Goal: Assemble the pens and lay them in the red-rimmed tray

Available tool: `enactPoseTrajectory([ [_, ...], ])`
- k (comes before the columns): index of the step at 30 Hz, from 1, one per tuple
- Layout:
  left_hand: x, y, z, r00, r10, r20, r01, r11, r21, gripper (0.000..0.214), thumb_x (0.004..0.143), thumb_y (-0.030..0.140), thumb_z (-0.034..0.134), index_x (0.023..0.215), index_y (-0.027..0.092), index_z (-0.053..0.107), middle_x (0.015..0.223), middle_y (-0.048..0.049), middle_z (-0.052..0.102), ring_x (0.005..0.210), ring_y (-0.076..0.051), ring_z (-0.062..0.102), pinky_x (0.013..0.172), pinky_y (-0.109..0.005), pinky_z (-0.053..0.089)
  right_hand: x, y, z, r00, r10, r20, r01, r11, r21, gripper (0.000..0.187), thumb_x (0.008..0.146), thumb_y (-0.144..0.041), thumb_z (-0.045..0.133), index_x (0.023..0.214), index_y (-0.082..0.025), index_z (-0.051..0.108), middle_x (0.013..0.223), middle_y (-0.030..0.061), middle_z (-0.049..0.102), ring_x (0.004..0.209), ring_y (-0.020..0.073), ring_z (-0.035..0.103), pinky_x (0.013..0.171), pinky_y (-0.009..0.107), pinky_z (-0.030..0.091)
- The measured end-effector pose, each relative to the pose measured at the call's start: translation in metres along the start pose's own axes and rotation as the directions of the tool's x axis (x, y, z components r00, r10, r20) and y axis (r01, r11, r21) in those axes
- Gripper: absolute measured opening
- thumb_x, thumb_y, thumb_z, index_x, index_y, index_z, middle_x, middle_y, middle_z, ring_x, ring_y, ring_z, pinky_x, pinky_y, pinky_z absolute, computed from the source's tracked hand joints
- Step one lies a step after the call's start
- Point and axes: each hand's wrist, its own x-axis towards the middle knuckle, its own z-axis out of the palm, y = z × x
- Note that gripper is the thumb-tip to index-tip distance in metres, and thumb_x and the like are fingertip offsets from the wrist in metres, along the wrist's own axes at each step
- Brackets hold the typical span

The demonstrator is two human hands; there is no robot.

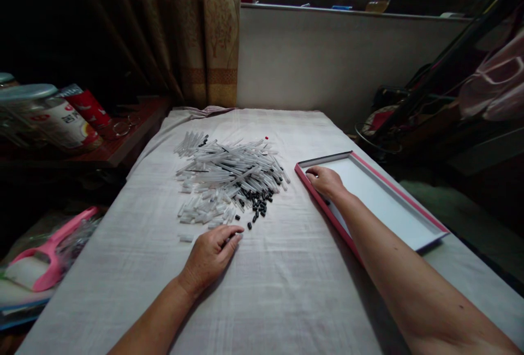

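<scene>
My left hand (pixel 213 251) rests on the cloth at the near edge of the pile, its thumb and fingers drawn together. Something small and pale may show at its fingertips, too small to name. Just beyond it are short translucent white pieces (pixel 207 208), like small sleeves or caps, and small black cylindrical pieces (pixel 258 202). Behind these lies a heap of long, thin clear tubes (pixel 229 164), some with dark parts inside. My right hand (pixel 326 181) reaches into the far left corner of a shallow white box (pixel 380 197) with pinkish-red sides. Its fingers are curled down; what they hold is hidden.
A pale checked cloth (pixel 270 300) covers the table. A tiny red piece (pixel 266 138) lies behind the heap. On the left stand a lidded jar (pixel 61 120) on a wooden surface and a pink-handled object (pixel 53 251). A dark slanted frame (pixel 434 88) rises at right.
</scene>
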Motion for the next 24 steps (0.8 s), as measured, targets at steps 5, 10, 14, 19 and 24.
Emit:
enactPoseTrajectory([
  [5,0.000,-0.001,0.001,1.000,0.001,-0.022,-0.001,1.000,-0.028,0.022,0.091,0.029,0.053,0.100,0.023,0.072,0.094,-0.0041,0.077,0.088,-0.018,0.072,0.079,-0.027,0.057,-0.007,-0.008,-0.012,1.000,0.011,-0.004,-0.011,1.000,-0.027,0.034,0.089,-0.035,0.049,0.107,-0.023,0.075,0.106,0.0088,0.075,0.094,0.0245,0.068,0.070,0.029,0.047],
  [10,0.000,0.000,0.001,0.999,-0.034,-0.022,0.032,0.997,-0.067,0.023,0.092,0.030,0.051,0.097,0.022,0.072,0.093,-0.0041,0.076,0.085,-0.017,0.072,0.077,-0.026,0.055,-0.023,-0.049,-0.025,0.975,-0.147,-0.169,0.145,0.989,-0.023,0.031,0.092,-0.033,0.048,0.108,-0.023,0.073,0.109,0.0090,0.071,0.089,0.0215,0.067,0.072,0.029,0.047],
  [14,0.002,0.005,-0.003,0.998,-0.056,-0.013,0.054,0.994,-0.094,0.029,0.093,0.033,0.047,0.080,0.020,0.069,0.075,-0.0032,0.073,0.069,-0.015,0.068,0.065,-0.024,0.052,-0.031,-0.100,-0.019,0.893,-0.417,-0.170,0.424,0.906,0.006,0.029,0.093,-0.029,0.049,0.113,-0.023,0.069,0.114,0.0079,0.069,0.096,0.0213,0.064,0.078,0.030,0.047],
  [19,0.001,0.008,-0.007,0.998,-0.068,0.016,0.069,0.988,-0.137,0.047,0.097,0.043,0.040,0.064,0.019,0.064,0.060,-0.0015,0.064,0.056,-0.013,0.059,0.059,-0.024,0.047,-0.022,-0.139,-0.005,0.834,-0.546,-0.077,0.539,0.837,-0.100,0.030,0.089,-0.024,0.055,0.115,-0.017,0.067,0.122,0.0122,0.065,0.108,0.0261,0.057,0.090,0.034,0.044],
  [24,0.000,0.007,-0.007,0.994,-0.102,0.040,0.108,0.979,-0.175,0.048,0.097,0.046,0.038,0.072,0.018,0.067,0.063,-0.0028,0.067,0.058,-0.014,0.062,0.060,-0.025,0.049,-0.022,-0.141,-0.007,0.828,-0.560,-0.020,0.553,0.822,-0.132,0.023,0.090,-0.023,0.054,0.101,-0.018,0.073,0.113,0.0129,0.067,0.105,0.0259,0.057,0.088,0.035,0.043],
])
